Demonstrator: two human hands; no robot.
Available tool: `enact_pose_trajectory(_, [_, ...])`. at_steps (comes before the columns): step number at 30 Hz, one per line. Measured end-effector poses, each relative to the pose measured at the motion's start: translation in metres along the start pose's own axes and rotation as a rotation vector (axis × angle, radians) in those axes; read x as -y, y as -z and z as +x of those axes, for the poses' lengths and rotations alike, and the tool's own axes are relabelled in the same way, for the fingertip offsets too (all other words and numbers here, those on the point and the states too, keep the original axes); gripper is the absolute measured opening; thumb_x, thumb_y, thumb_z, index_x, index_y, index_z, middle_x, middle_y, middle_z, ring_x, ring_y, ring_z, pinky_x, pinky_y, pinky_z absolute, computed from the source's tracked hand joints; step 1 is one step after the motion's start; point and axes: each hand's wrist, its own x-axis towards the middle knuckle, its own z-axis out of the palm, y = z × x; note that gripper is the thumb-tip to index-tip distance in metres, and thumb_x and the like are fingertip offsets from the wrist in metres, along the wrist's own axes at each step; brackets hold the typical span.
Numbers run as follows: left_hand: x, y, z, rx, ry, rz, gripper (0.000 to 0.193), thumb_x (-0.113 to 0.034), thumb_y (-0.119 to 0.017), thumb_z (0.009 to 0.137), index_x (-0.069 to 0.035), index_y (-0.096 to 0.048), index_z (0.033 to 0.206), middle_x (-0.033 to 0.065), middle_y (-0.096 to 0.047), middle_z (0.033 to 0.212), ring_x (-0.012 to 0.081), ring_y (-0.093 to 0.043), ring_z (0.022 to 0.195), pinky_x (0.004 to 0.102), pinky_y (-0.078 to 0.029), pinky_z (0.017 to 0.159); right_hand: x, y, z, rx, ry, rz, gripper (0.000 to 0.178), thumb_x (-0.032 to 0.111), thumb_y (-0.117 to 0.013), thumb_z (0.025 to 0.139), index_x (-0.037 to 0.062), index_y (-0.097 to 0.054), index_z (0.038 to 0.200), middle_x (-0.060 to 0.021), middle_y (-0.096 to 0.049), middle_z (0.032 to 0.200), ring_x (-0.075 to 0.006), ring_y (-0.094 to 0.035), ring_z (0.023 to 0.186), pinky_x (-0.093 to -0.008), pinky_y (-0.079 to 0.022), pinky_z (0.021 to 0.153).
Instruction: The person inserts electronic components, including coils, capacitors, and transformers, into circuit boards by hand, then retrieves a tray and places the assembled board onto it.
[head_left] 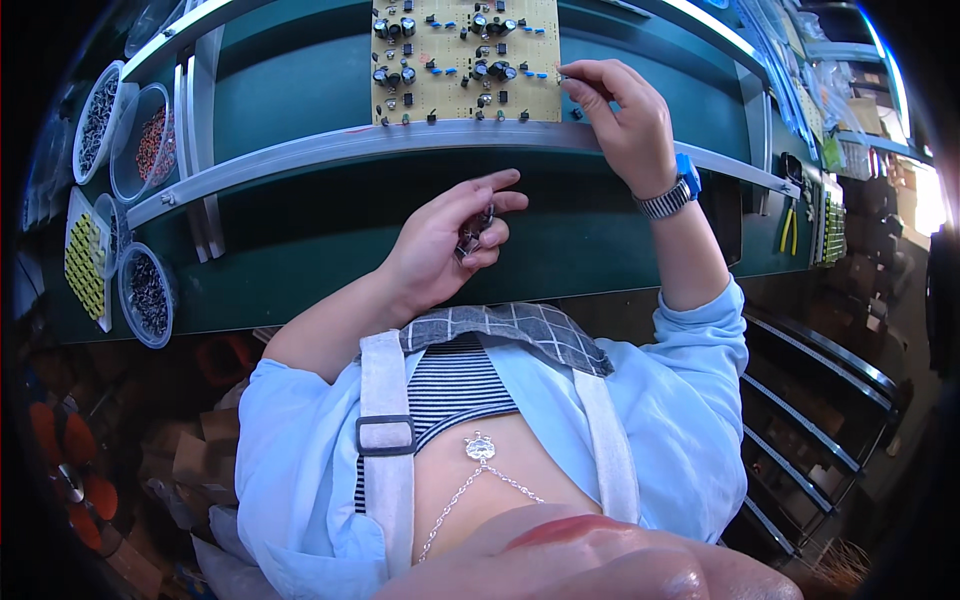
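Note:
Under the rail's far side, a tan circuit board [466,62] carries rows of black cylindrical capacitors, small blue parts and other black parts. My right hand [630,115] is at the board's right edge, thumb and forefinger pinched together; whatever is between the fingertips is too small to make out. Nearer to me, my left hand [445,235] is turned partly upward, with curled fingers around several small dark electronic components [474,234] with shiny metal parts. Its forefinger stretches toward the right.
A metal rail [330,148] crosses the green table [290,230] between me and the board. Plastic bowls of small parts, including one with orange pieces [155,145] and one with dark pieces [148,295], stand left. Yellow-handled pliers [789,230] lie right.

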Motion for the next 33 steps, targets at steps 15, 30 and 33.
enact_pose_trajectory(15, [0.000,0.011,-0.003,0.156,-0.042,0.073,0.029,-0.020,-0.040,0.100,-0.001,-0.044,0.122,0.0055,-0.054,0.085,0.0048,-0.039,0.056,0.0186,-0.030,0.047,0.010,0.001,0.005,0.069,0.111,-0.230,0.014,0.014,-0.061,0.087,0.0041,-0.064,0.096,-0.0096,-0.063,0.085,-0.0275,-0.062,0.076,-0.0336,-0.050,0.065])
enact_pose_trajectory(30, [0.004,0.025,0.001,0.268,-0.170,0.005,0.026,-0.030,-0.052,0.096,-0.005,-0.056,0.105,0.0025,-0.058,0.080,0.0043,-0.038,0.055,0.0181,-0.030,0.049,0.076,0.006,-0.021,0.165,-0.032,0.223,0.020,0.012,-0.072,0.078,0.0060,-0.068,0.096,-0.0081,-0.061,0.083,-0.0199,-0.062,0.069,-0.0287,-0.050,0.059])
enact_pose_trajectory(33, [0.004,0.025,0.001,0.233,-0.182,0.087,0.027,-0.032,-0.054,0.095,-0.006,-0.059,0.099,0.0013,-0.058,0.079,0.0042,-0.038,0.055,0.0181,-0.031,0.050,0.077,-0.014,-0.034,0.148,-0.032,0.291,0.022,0.011,-0.075,0.075,0.0048,-0.069,0.095,-0.0074,-0.061,0.083,-0.0169,-0.061,0.068,-0.0275,-0.049,0.058])
